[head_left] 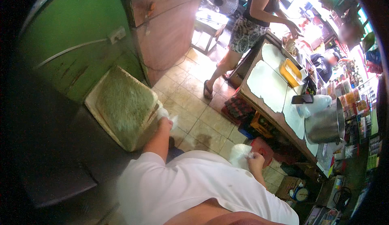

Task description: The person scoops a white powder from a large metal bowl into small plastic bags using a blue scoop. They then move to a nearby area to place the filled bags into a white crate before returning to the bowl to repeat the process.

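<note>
My left hand [165, 123] grips the gathered neck of a small white plastic bag [162, 113], held close to the edge of a worn, stained whitish slab or box [127, 106]. Whether the bag touches that edge, I cannot tell. Low on my other side, my right hand [256, 161] is closed on the twisted top of a fuller plastic bag [240, 154] with white contents. It hangs above the tiled floor, in front of a red plastic item [262, 150]. What exactly fills either bag is unclear.
A long counter [267, 83] bears a yellow tub [290, 73], a phone [302, 99] and a large metal pot [325, 124]. Crates [240, 108] sit beneath it. A person [250, 33] stands at its far end; another person [322, 65] is beyond it. A fan [219, 0] stands behind.
</note>
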A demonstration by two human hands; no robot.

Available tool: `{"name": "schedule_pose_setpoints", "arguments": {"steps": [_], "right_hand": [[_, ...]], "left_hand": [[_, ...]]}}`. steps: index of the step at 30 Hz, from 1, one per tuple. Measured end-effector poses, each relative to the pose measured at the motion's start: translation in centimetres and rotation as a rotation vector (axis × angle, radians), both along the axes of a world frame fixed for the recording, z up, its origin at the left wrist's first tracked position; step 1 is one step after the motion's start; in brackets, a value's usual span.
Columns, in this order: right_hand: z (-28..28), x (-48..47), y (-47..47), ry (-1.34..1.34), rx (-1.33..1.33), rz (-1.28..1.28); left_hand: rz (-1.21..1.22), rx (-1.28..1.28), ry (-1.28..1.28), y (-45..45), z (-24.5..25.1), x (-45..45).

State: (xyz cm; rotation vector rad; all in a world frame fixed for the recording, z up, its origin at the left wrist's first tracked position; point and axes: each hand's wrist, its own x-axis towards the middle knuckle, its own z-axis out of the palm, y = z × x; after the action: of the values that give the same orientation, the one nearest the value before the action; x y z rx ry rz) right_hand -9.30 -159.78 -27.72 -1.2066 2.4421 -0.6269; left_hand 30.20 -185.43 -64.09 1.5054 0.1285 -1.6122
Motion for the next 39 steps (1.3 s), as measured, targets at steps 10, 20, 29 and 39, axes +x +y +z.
{"name": "schedule_pose_setpoints", "arguments": {"steps": [10,20,29,39], "right_hand": [[1.2,2.8,-6.0,0.012,-0.050,0.032],[2.3,4.0,-10.4,-0.145,-0.133,0.115],[-2.2,1.5,-8.8,-0.082,-0.100,0.224],[-4.8,0.6,-7.5,-0.446,-0.166,0.175]], "left_hand": [[0.452,0.118,0.086,-1.1,9.0,4.1],[0.332,-0.146,-0.253,-0.9,13.7,13.8],[-0.144,-0.048,-1.465,-0.5,25.6,29.1],[0.088,0.346,-2.159,7.9,37.5,19.7]]}}
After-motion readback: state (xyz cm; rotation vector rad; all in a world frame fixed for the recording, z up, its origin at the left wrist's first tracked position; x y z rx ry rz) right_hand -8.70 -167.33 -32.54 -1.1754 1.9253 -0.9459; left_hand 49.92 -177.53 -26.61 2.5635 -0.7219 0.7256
